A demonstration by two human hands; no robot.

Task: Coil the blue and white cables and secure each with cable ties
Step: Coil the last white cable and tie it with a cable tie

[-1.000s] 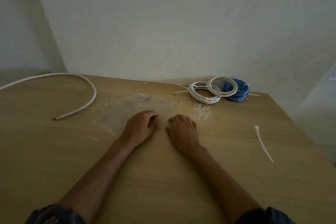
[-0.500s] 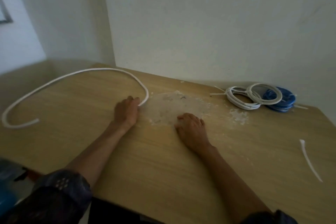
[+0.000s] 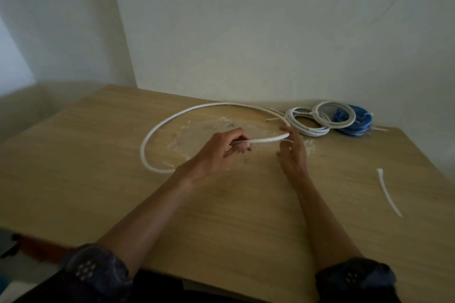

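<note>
left hand (image 3: 216,152) grip: closed on white cable (image 3: 157,128) | right hand (image 3: 291,152) grip: loose, touching cable tip | coils (image 3: 327,119) at 2 o'clock on counter (image 3: 73,167)

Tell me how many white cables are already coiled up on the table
2. Both sit at the table's far right by the wall: a larger white coil, and a smaller white coil overlapping it and resting on the blue coil. The long white cable in the hands is only one open loop.
</note>
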